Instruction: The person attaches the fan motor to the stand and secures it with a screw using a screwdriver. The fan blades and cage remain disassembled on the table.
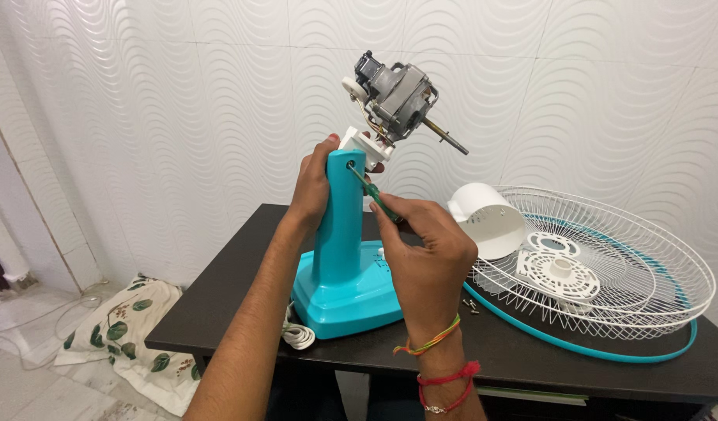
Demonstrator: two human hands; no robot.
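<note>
A turquoise fan stand (342,242) rises from its base on a dark table (234,304). A bare grey motor (396,97) with a protruding shaft sits tilted on top of the column. My left hand (314,187) grips the upper column from behind. My right hand (427,249) holds a green-handled screwdriver (374,195) whose tip is set into a hole near the top of the column.
White wire fan guards (608,265) with a turquoise rim lie on the table's right side, with a white motor cover (488,218) beside them. Small screws (471,306) lie near the guards. A coiled white cord (298,335) hangs at the base. A leaf-print cushion (125,335) lies on the floor.
</note>
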